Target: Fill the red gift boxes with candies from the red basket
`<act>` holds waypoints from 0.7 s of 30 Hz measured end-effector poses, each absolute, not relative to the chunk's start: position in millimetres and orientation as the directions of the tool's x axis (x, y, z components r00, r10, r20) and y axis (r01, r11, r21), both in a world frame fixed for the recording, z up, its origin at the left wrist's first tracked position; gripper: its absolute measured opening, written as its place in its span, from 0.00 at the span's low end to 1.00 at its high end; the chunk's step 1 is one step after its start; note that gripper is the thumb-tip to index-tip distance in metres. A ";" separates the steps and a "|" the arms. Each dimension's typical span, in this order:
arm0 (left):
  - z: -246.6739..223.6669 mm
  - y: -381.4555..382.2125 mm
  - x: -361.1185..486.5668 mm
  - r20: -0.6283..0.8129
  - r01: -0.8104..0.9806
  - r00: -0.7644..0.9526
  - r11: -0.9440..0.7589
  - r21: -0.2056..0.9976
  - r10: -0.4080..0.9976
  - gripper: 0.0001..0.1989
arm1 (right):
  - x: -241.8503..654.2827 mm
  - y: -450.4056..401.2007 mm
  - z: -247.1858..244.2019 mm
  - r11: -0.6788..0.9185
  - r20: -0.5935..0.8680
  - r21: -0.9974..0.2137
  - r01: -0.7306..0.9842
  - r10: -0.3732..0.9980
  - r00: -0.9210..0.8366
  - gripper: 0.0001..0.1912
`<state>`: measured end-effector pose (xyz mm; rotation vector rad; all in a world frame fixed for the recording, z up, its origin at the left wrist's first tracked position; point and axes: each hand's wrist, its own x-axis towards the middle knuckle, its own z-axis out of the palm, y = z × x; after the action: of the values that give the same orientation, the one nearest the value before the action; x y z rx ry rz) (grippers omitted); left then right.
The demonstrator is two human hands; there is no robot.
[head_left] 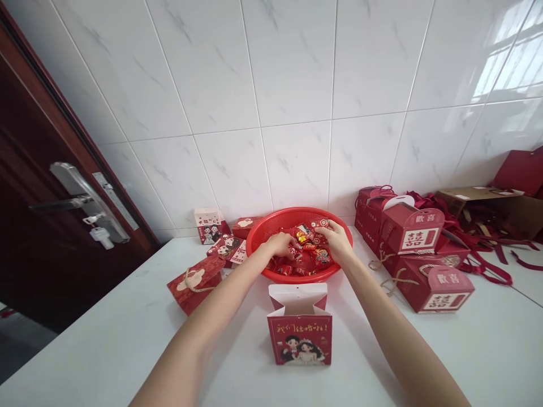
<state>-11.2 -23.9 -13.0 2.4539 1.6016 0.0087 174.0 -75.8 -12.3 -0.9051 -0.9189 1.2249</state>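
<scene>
Red basket [271, 223] at twelve o'clock from open box [300, 339], wrapped sweets [321, 258] inside. Left hand [280, 245] curled among sweets, right hand [338, 240] at packet [320, 224] toward basket's two o'clock; cannot tell whether either grips. Hasty scoop could spill sweets over rim; low return sweep could topple box. Box's front panel hides bottom.

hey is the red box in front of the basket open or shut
Open: the box has its back flap standing up and its top gaping.

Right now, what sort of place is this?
Possibly a room in a home, not certain: tiled wall, dark door with keys hanging from its lock, and a white tabletop.
</scene>
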 end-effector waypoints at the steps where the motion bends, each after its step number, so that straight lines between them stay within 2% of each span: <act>1: -10.9 -24.5 -13.3 -0.085 0.903 0.399 -0.375 0.211 0.913 0.20 | 173.4 -76.2 -12.8 0.132 0.105 -0.916 -0.378 0.990 0.090 0.13; 3: -7.6 -25.3 -16.5 0.006 0.875 0.365 -0.345 0.340 0.931 0.21 | 172.8 -76.0 -13.8 0.142 0.126 -0.895 -0.422 0.990 0.067 0.14; 6: -4.9 -26.3 -17.2 0.168 0.723 0.328 -0.362 0.589 0.930 0.26 | 173.1 -74.0 -14.5 0.109 0.090 -0.881 -0.461 0.994 0.063 0.14; 9: -3.2 -28.7 -14.7 0.259 0.557 0.350 -0.422 0.715 0.900 0.27 | 173.8 -71.9 -14.9 0.072 0.056 -0.878 -0.473 0.997 0.050 0.13; 13: -1.4 -32.5 -11.4 0.294 0.445 0.354 -0.437 0.782 0.888 0.27 | 175.2 -73.0 -13.9 0.049 0.051 -0.883 -0.466 0.999 0.010 0.10; 21: 0.9 -37.1 -7.0 0.335 0.372 0.378 -0.473 0.799 0.863 0.31 | 178.2 -79.5 -10.2 -0.049 0.024 -0.909 -0.414 0.985 -0.171 0.07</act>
<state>-7.0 -37.1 0.9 2.0170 1.0590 1.0150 178.2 -79.5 -10.2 -0.8062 -0.9956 1.5157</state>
